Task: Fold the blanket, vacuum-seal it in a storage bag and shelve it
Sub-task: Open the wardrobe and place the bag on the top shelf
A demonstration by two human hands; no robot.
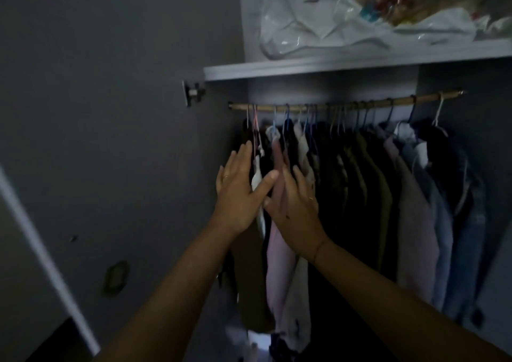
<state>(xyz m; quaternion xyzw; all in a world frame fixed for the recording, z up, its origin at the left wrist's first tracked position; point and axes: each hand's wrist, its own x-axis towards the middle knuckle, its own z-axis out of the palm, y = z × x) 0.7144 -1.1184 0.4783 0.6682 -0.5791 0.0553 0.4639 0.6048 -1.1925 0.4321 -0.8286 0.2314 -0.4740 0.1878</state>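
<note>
Head: flat hands [238, 192] [296, 206] among hung clothes [415, 217]

The shelf [332, 66] is showing pale grey-white, and the crumpled plastic bag [318, 29] on it is showing clear and milky white, with blurred flecks of red, yellow and light blue glinting through at the right. The rail [304, 107] is showing tan wood and is carrying pink, blue and white hangers [287, 117], while the garments are running from a pale pink one [277, 264] through black and olive green [379, 184] to a dusty beige-pink one [415, 223] and blue denim [468, 250]. The cupboard door [110, 112] is looking flat dark grey, and a thin gold ring is glinting on the left hand [238, 192] and on the right hand [296, 206].
</note>
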